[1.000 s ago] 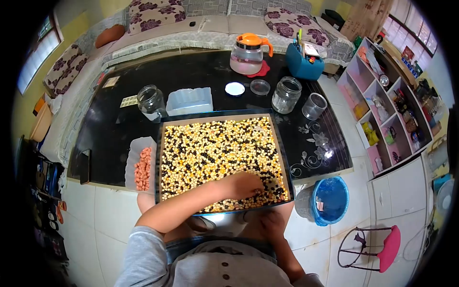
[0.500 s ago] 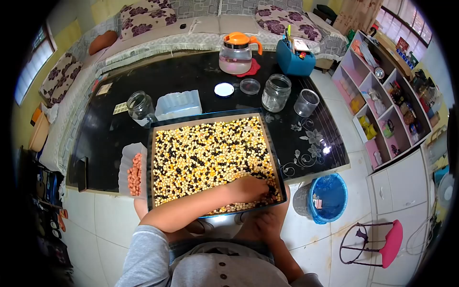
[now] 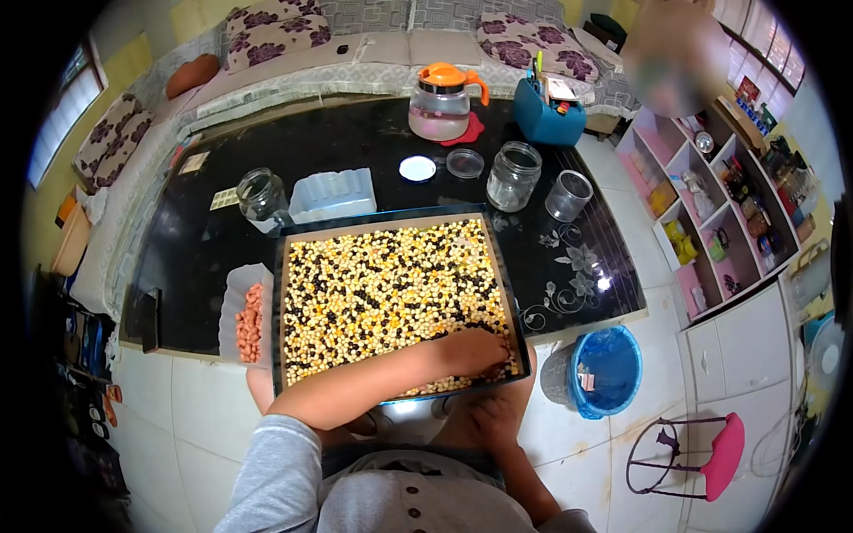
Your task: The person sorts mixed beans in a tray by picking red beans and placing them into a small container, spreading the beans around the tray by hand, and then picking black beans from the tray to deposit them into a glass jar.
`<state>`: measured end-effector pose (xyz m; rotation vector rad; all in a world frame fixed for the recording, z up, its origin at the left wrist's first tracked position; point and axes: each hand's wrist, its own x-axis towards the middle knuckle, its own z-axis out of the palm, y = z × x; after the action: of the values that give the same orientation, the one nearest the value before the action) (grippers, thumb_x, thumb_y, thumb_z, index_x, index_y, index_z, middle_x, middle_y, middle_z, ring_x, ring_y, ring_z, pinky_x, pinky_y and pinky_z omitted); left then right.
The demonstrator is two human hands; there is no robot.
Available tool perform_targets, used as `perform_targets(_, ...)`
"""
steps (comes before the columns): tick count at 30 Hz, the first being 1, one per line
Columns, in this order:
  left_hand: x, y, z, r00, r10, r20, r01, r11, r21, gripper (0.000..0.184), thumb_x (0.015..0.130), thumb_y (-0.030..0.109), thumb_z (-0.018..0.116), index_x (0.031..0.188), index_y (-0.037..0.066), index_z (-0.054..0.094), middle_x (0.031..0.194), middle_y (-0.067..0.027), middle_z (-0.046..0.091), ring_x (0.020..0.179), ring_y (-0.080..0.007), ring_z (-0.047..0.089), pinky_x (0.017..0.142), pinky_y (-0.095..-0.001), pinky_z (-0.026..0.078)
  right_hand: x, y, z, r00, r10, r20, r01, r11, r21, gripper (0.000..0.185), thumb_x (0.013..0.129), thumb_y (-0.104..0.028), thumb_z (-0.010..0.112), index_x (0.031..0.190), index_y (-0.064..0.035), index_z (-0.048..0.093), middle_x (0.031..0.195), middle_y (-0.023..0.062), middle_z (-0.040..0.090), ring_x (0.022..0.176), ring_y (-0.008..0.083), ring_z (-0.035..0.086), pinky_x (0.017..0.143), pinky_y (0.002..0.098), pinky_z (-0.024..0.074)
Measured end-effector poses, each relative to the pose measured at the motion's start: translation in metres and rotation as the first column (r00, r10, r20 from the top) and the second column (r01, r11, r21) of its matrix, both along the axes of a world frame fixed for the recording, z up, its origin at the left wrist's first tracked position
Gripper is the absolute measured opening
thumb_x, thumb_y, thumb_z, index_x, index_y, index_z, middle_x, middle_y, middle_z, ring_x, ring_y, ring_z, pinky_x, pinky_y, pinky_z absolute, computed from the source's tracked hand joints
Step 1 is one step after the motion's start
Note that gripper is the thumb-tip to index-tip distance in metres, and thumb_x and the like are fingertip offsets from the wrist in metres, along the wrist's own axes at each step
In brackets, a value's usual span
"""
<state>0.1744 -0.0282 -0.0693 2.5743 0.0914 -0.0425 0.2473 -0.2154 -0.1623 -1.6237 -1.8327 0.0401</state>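
Note:
A shallow box (image 3: 505, 293) with a dark rim holds a layer of yellow, cream and black grains (image 3: 391, 293). My left hand (image 3: 477, 353) reaches across to the box's near right corner, its curled fingers down at the grains; what they pinch is hidden. Below the box, my right hand (image 3: 491, 419) rests on my thigh with its fingers loosely apart and nothing in it. Beside the box on the left, a translucent tray (image 3: 231, 311) holds pink peanuts (image 3: 250, 324).
The black table (image 3: 355, 129) bears two glass jars (image 3: 514, 178) (image 3: 262, 200), a clear cup (image 3: 569, 195), another tray (image 3: 333, 194), lids (image 3: 417, 169) and an orange-lidded jug (image 3: 442, 111). A blue-lined bin (image 3: 613, 373) stands right. A blurred shape (image 3: 675, 58) covers the upper right.
My left hand has shifted slightly right over the grains. The view has turned a little. A blurred shape has appeared at the upper right. My right hand remains on my thigh.

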Motion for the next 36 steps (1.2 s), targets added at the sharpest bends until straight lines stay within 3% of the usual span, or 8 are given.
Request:
perform_targets(6,-0.033,0.012,0.006,0.994,0.097,-0.047,-0.098,0.995,-0.022,0.014,0.079,0.016,0.056,0.084,0.004,0.060,0.089,-0.0153,0.062,0.083,-0.0313,0.060,0.069,-0.0408,0.047,-0.004,0.006,0.009,1.000,0.011,-0.021,-0.008,0.992,0.124,0.013,0.059,-0.009,0.064,0.072,-0.0114,0.063,0.072,0.0078,0.054,0.069,0.0283,0.055,0.065,0.0380,0.0456)
perform_targets(9,-0.077,0.018,0.019,0.969,0.176,0.173,-0.173,0.984,-0.030,0.014,0.081,0.014,0.055,0.090,0.005,0.061,0.089,-0.0141,0.062,0.084,-0.0312,0.060,0.071,-0.0402,0.048,0.005,-0.003,-0.008,0.999,0.029,-0.026,-0.029,0.999,0.016,0.015,0.061,-0.012,0.064,0.075,-0.0115,0.064,0.077,0.0078,0.058,0.072,0.0281,0.056,0.065,0.0391,0.0458)
perform_targets(11,-0.112,0.017,0.061,0.912,0.408,-0.034,-0.409,0.902,-0.141,0.015,0.081,0.013,0.055,0.093,0.006,0.062,0.090,-0.0118,0.063,0.085,-0.0302,0.060,0.073,-0.0387,0.048,0.007,0.000,-0.012,0.997,0.057,-0.060,-0.055,0.998,0.023,0.018,0.063,-0.016,0.066,0.081,-0.0130,0.066,0.084,0.0062,0.062,0.076,0.0264,0.058,0.069,0.0391,0.0461)
perform_targets(18,-0.268,0.031,0.084,0.491,0.809,0.323,-0.861,0.508,0.037,0.011,0.079,0.012,0.063,0.087,0.006,0.065,0.082,-0.0089,0.066,0.074,-0.0247,0.064,0.067,-0.0320,0.051,0.002,0.006,0.001,0.997,0.065,-0.036,-0.066,0.997,-0.026,0.018,0.061,-0.012,0.062,0.078,-0.0095,0.064,0.082,0.0090,0.062,0.073,0.0285,0.058,0.065,0.0389,0.0458)
perform_targets(26,-0.304,0.028,0.084,0.310,0.932,0.188,-0.945,0.323,-0.044,0.020,0.075,0.008,0.063,0.094,0.004,0.065,0.085,-0.0155,0.065,0.078,-0.0281,0.065,0.070,-0.0326,0.051,0.009,-0.004,-0.030,0.998,0.034,-0.051,-0.039,0.994,-0.103,0.022,0.075,-0.025,0.057,0.089,-0.0091,0.063,0.089,0.0104,0.062,0.086,0.0313,0.057,0.073,0.0435,0.0436)
perform_targets(27,-0.300,0.029,0.084,0.310,0.928,0.208,-0.945,0.325,-0.042,0.020,0.074,0.007,0.064,0.094,0.003,0.065,0.084,-0.0154,0.065,0.078,-0.0275,0.065,0.071,-0.0324,0.051,-0.006,0.004,0.006,1.000,0.006,0.015,-0.005,0.999,-0.038,0.013,0.062,-0.008,0.064,0.074,-0.0071,0.062,0.081,0.0108,0.063,0.075,0.0299,0.059,0.066,0.0388,0.0472)
perform_targets(30,-0.275,0.038,0.078,0.384,0.887,0.258,-0.912,0.408,-0.044,0.020,0.072,0.004,0.066,0.092,0.001,0.065,0.083,-0.0148,0.065,0.075,-0.0265,0.065,0.072,-0.0325,0.051,-0.005,0.005,0.004,0.999,0.009,-0.033,-0.009,1.000,0.013,0.012,0.062,-0.008,0.065,0.074,-0.0079,0.064,0.082,0.0102,0.063,0.075,0.0283,0.059,0.068,0.0387,0.0478)
perform_targets(36,-0.157,0.032,0.065,0.862,0.469,0.193,-0.460,0.883,-0.091,0.022,0.075,0.008,0.065,0.096,0.003,0.064,0.092,-0.0117,0.065,0.081,-0.0255,0.063,0.074,-0.0334,0.051,-0.001,0.004,0.003,1.000,-0.001,0.006,0.001,1.000,0.003,0.014,0.060,-0.009,0.066,0.074,-0.0079,0.064,0.081,0.0070,0.062,0.076,0.0275,0.059,0.070,0.0378,0.0473)
